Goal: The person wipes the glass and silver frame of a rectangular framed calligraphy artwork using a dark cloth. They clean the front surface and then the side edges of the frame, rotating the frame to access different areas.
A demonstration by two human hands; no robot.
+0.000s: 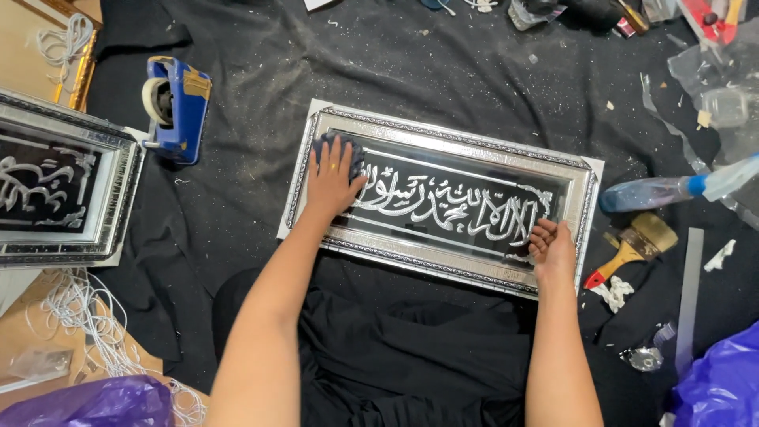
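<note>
A long ornate silver frame (pixel 451 142) with silver calligraphy on black glass lies on a black cloth in front of me. My left hand (pixel 332 180) presses a dark blue cloth (pixel 351 152) flat against the glass at the frame's left end. My right hand (pixel 551 243) rests with curled fingers on the frame's lower right corner, holding nothing that I can see.
A blue tape dispenser (pixel 175 107) sits to the left, beside a second silver frame (pixel 63 190). On the right lie a blue spray bottle (pixel 672 188), a wooden-handled paintbrush (pixel 636 247) and plastic wrap. White cord (pixel 87 332) and purple bags lie near me.
</note>
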